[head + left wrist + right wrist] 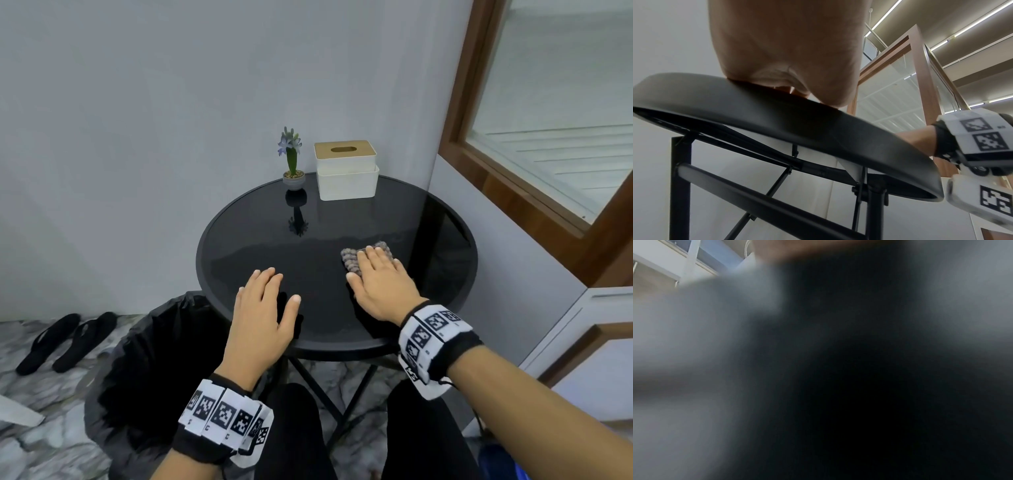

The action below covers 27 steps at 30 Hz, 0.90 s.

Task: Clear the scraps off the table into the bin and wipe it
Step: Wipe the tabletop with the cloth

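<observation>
Far left of both hands, 2 black slippers point(65, 341) lie side by side on the marble floor, well apart from everything else. Nearer, just left of and below the left hand, the bin point(150, 370) w/ its black liner stands on the floor, tucked against the edge of the round black surface point(438, 240).

Left hand point(262, 315): palm down, fingers straight and relaxed, flat on the near left part of the surface, holding nothing. The left wrist view looks up from under the rim and shows the heel of that hand point(785, 53) resting on the edge of the surface point(777, 116); the right wrist's marker band point(980, 139) shows at the far side.

Beyond the left hand, at the back of the surface, a small potted flower point(293, 161) stands upright, its reflection in the glossy top. Just right of it, approx. straight ahead of the right hand, a white tissue box point(346, 171) w/ a wooden lid, near the pot but not touching.

Right hand point(380, 284): palm down, fingers straight, pressing flat on a grey-brown knobbly cloth point(352, 260) on the surface; the cloth pokes out past the fingertips and thumb side. Hands are apart. Right wrist view is dark and blurred, nothing readable. No scraps can be made out on the surface.

Right of the right hand, beyond the surface: a wood-framed window point(548, 113).
</observation>
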Tool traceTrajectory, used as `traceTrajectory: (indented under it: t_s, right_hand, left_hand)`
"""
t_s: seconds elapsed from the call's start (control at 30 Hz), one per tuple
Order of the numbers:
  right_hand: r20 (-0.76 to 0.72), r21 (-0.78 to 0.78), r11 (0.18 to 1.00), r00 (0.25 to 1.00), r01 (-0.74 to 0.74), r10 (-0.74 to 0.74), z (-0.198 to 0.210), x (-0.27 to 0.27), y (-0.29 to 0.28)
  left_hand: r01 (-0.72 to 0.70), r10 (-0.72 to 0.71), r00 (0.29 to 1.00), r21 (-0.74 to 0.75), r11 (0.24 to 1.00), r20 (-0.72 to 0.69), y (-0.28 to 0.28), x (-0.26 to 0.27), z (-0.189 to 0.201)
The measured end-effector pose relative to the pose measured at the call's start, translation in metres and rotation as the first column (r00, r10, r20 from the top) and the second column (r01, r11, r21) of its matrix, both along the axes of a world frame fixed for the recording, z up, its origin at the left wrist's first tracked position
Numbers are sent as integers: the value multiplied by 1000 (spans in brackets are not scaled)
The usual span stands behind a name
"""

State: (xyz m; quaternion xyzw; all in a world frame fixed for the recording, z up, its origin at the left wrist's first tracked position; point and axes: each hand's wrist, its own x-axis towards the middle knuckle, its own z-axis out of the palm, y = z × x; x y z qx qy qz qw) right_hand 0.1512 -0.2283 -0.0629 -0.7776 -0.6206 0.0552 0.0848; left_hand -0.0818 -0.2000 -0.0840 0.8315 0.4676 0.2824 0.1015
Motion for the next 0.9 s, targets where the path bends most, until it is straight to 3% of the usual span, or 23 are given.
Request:
traceTrajectory:
  t_s: [0.33,0.47,0.73,0.9]
  right_hand:
    - [-3,-6,977,977,-215,215,-1,-4,-9]
    - [44,6,987,986,-159,159,-3,27,-19]
    - [-10,-95,993,997,-75,74,6,95,6]
    - [-6,-127,991,999,39,-40,9,91,23]
  left_hand:
    - [15,-16,1000,38,999,8,1,15,-1]
    - [12,-13,1000,46,999,2,0,15,-1]
    - [-3,4,1000,43,999,-21,-2,14,-3]
    - [-16,18,999,51,999,-33,-2,15,-3]
